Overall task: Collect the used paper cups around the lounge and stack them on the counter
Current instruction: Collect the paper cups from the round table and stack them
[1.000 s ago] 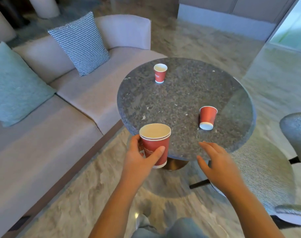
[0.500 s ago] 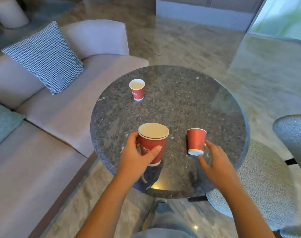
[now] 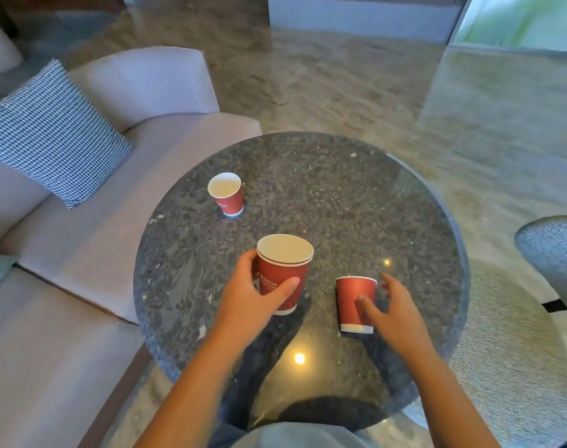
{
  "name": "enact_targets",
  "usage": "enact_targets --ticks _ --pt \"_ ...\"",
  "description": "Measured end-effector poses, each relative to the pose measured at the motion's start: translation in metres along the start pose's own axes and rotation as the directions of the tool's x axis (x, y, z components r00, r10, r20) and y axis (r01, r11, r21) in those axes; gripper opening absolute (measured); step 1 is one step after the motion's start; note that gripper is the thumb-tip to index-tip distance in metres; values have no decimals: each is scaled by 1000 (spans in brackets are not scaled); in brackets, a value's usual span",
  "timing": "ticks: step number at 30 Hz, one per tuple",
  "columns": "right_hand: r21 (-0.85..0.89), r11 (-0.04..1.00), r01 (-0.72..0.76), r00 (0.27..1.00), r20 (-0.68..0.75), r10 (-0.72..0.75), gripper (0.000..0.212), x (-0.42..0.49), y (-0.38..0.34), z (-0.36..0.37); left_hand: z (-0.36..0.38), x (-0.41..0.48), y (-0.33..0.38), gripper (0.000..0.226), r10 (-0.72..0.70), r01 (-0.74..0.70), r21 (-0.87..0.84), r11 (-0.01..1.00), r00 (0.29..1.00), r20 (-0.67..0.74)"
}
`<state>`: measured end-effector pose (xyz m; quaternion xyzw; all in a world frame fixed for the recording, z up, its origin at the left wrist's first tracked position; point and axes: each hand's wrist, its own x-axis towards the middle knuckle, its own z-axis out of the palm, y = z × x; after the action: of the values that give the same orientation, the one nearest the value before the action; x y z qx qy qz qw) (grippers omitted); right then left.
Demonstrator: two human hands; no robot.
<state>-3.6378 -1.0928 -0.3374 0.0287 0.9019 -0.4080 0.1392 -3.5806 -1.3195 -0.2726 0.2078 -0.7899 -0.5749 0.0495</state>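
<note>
Tabletop point(image 3: 356, 195) of dark speckled stone carried a lone cup point(image 3: 226, 194) upright at its far left by the sofa point(image 3: 82, 253), while your left hand point(image 3: 246, 302) gripped the stacked cups point(image 3: 283, 276) near the middle and your right hand point(image 3: 393, 315) curled round a third cup point(image 3: 350, 305), thumb on its side.

nested red cups point(image 3: 283, 276): upright, held | lone cup point(image 3: 351, 305): mouth away (tilt unclear) | far cup point(image 3: 227, 195): upright

Print on held cup point(image 3: 285, 270) partly covered by thumb of left hand point(image 3: 246, 302), rest blurred; lower right of near cup point(image 3: 348, 305) covered by right hand point(image 3: 395, 315), finger contact not to be told; lettering on far cup point(image 3: 229, 197) too small; chair point(image 3: 556, 253) cut by right edge; checked cushion point(image 3: 49, 134) cut by left edge.
</note>
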Motion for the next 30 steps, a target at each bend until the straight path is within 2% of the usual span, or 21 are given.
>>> enact_targets --ticks 6,18,30 --pt "136 983 -120 993 26 118 77 9 -6 15 2 13 -2 55 -27 26 12 1000 998 61" --pt "154 979 -134 990 59 126 75 16 -15 37 -9 28 -18 60 -31 29 19 999 996 88" --pt "354 927 125 985 -159 -72 65 25 -50 20 -9 32 -22 53 -41 36 45 998 992 123"
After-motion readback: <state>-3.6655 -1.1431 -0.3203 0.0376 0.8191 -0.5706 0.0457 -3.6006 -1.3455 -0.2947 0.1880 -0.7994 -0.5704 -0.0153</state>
